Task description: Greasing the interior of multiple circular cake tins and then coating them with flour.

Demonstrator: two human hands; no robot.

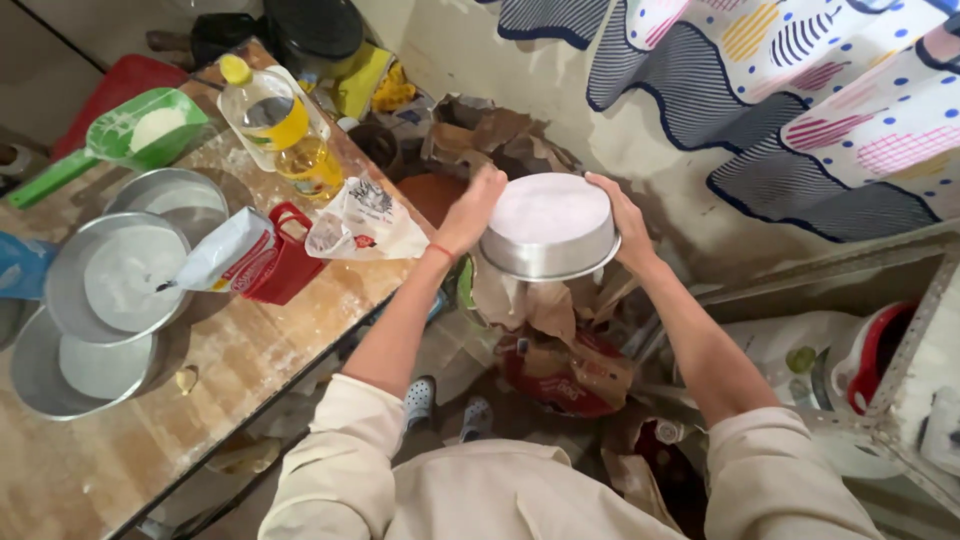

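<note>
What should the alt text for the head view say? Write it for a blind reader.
Both hands, left and right, hold a round metal pan, whitened inside, above brown paper bags on the floor. To the left, a floury table carries three more pans, an oil bottle and a green scoop.

Home kitchen — floured table [250,370], baking pans [120,280]

Four round pans [548,232], one oil bottle [275,118]
</note>
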